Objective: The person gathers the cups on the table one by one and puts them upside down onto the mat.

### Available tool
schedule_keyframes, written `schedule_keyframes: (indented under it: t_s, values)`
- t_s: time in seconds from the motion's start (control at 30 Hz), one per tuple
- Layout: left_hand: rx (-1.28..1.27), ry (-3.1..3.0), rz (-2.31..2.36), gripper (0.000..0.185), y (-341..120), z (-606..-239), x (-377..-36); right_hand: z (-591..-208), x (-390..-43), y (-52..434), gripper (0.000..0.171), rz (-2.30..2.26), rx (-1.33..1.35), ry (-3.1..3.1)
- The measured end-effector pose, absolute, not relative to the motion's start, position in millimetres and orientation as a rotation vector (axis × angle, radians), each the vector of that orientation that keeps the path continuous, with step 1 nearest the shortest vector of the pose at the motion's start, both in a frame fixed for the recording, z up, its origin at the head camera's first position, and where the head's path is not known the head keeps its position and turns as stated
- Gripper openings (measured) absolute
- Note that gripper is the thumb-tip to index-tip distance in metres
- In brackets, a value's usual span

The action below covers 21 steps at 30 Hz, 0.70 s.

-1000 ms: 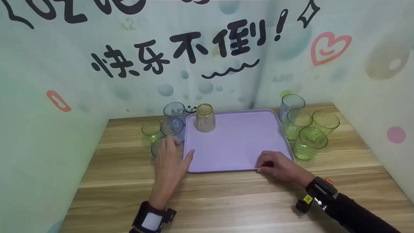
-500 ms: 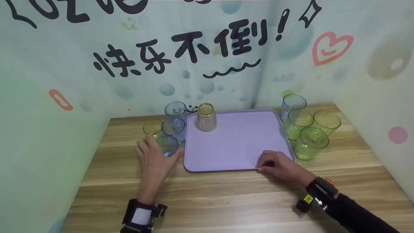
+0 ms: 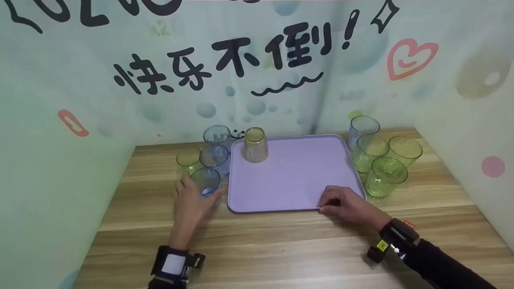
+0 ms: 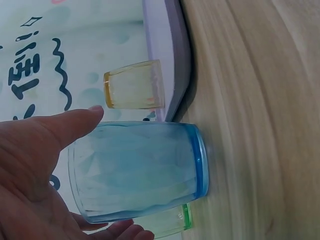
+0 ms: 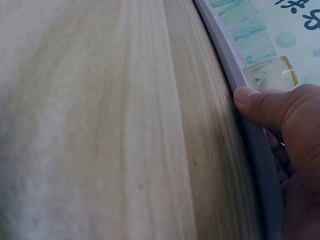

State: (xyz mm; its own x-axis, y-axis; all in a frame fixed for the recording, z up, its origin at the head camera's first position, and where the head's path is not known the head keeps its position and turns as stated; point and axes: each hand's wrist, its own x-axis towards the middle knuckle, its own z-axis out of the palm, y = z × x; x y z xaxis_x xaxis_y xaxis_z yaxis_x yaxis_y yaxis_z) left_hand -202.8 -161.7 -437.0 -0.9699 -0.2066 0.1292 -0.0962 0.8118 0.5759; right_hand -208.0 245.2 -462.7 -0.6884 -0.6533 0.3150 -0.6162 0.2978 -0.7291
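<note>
My left hand [image 3: 198, 192] is wrapped round a blue cup [image 3: 205, 180] standing on the wooden table just left of the purple tray [image 3: 293, 180]. In the left wrist view the thumb [image 4: 75, 125] lies along one side of the blue cup [image 4: 140, 170] and the fingers curl behind the other. My right hand [image 3: 333, 202] pinches the tray's front edge near its right corner. In the right wrist view the thumb [image 5: 260, 102] presses on the tray's rim [image 5: 225, 45]. An amber cup [image 3: 255, 145] stands upside down at the tray's back left.
Two more blue cups [image 3: 216, 157] and a green cup [image 3: 188, 159] crowd behind the held one. On the right of the tray stand a blue cup [image 3: 362, 129] and three green cups [image 3: 385, 176]. Printed walls enclose the table on three sides.
My left hand left the tray's front left corner, swung left and closed round the nearest blue cup. The right hand kept its hold on the tray's edge.
</note>
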Motion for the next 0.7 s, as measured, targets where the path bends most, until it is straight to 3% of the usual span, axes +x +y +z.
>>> schedule_keyframes:
  t_s: [0.13,0.7]
  values:
    - [0.220,-2.818,-0.917,0.105,-161.7,-438.4,-201.7,-463.8,-207.9,244.8,0.015,-1.383,-1.232,2.494]
    - [0.172,-2.830,-0.994,0.109,-162.5,-435.9,-198.1,-462.3,-208.2,245.6,0.015,-1.370,-1.199,2.498]
